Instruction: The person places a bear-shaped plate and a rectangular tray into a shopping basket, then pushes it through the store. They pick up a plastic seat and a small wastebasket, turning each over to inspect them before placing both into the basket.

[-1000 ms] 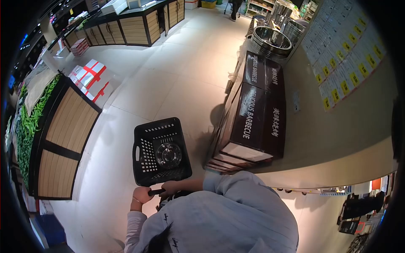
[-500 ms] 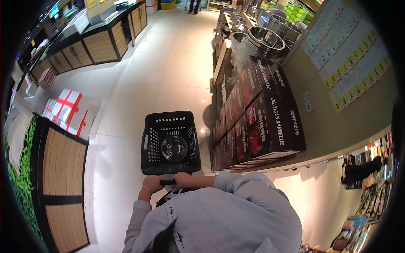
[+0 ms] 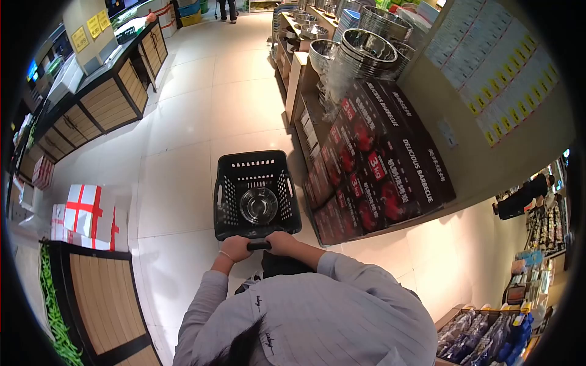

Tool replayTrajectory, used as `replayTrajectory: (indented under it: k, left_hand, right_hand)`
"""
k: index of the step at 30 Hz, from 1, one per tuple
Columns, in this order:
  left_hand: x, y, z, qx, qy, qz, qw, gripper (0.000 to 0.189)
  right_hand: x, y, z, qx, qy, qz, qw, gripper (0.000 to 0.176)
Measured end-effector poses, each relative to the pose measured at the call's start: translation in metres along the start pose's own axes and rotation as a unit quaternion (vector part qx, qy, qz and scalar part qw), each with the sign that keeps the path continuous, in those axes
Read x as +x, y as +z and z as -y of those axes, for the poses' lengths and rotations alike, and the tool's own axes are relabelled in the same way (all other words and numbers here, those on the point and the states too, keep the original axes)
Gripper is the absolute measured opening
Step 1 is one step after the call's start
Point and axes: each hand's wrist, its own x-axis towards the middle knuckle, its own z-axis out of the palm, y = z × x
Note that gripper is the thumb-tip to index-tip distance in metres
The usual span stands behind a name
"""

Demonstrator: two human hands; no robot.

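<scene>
Both of my hands are closed round the black handle (image 3: 259, 246) at the near side of a black basket (image 3: 223, 190). My left hand (image 3: 235, 248) wraps its left end, with a thin band on the wrist. On the right end, my right hand (image 3: 282, 243) grips the same bar. A clear round bowl (image 3: 258, 205) lies on the basket's bottom, towards the near side. The basket's holed walls stand upright around it, over the pale tiled floor.
Stacked barbecue boxes (image 3: 378, 165) stand close on the right, with steel bowls (image 3: 368, 49) behind. White boxes with red tape (image 3: 83, 208) and a wooden-panelled counter (image 3: 104, 287) are on the left. Two people (image 3: 227, 9), (image 3: 524, 196) stand farther off.
The boxes and shelves on the right have come nearer, and the view has turned slightly. The basket and my hands sit a little farther right in view. My grip is unchanged.
</scene>
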Motion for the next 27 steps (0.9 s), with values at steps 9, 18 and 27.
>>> replayTrajectory:
  k: [9,18,27]
  left_hand:
    - [0.090,-0.054,0.041,-0.008,0.021,0.041,0.999,0.021]
    - [0.172,-0.086,0.070,-0.036,0.058,0.073,0.995,0.023]
    - [0.259,-0.116,0.102,-0.141,0.173,0.176,0.959,0.046]
  right_hand:
    - [0.073,-0.077,-0.012,-0.005,0.038,0.039,0.999,0.018]
    - [0.129,-0.139,-0.041,0.022,0.055,0.030,0.998,0.018]
    - [0.180,-0.185,-0.068,0.021,0.124,0.006,0.992,0.018]
